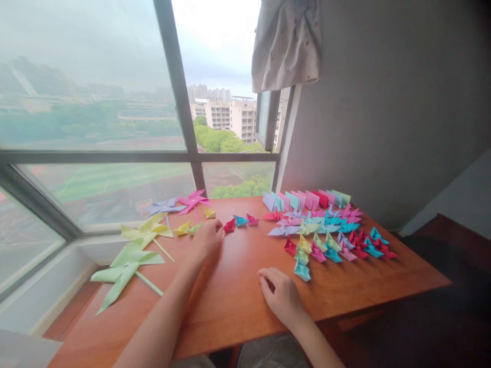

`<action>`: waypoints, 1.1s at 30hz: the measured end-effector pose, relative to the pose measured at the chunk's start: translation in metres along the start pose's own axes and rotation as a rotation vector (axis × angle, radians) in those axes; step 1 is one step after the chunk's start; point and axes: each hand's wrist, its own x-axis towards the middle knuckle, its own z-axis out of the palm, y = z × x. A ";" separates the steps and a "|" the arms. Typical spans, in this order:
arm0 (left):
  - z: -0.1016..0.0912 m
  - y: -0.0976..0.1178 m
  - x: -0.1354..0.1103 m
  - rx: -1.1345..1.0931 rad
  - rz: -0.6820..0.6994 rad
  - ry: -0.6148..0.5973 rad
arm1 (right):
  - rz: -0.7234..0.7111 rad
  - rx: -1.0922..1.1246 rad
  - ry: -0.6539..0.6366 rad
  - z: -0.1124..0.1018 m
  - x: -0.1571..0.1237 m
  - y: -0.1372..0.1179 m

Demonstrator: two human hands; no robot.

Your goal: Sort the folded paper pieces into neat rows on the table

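Note:
My left hand (209, 237) reaches across the table into a loose row of small folded paper boats, its fingers curled and their tips partly hidden. Just right of its fingertips sits a red paper boat (229, 225), followed by a blue one (240, 221) and a pink one (252, 220). On its other side are a green boat (194, 229), partly behind the hand, and a yellow boat (182, 228); another yellow boat (209, 213) lies beyond. Resting on the wood nearer the front edge, my right hand (282, 296) is loosely curled with nothing visible in it.
Paper pinwheels, green (128, 267), yellow (149, 232), purple (163, 206) and pink (192, 201), lie along the left of the wooden table (238, 296). At right stand rows of paper boats (333, 250), paper cranes (312, 225) and folded cards (307, 199). Windows rise behind.

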 end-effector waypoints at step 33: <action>0.003 0.026 -0.119 -0.600 0.031 -0.172 | -0.085 0.082 0.142 -0.010 -0.004 -0.010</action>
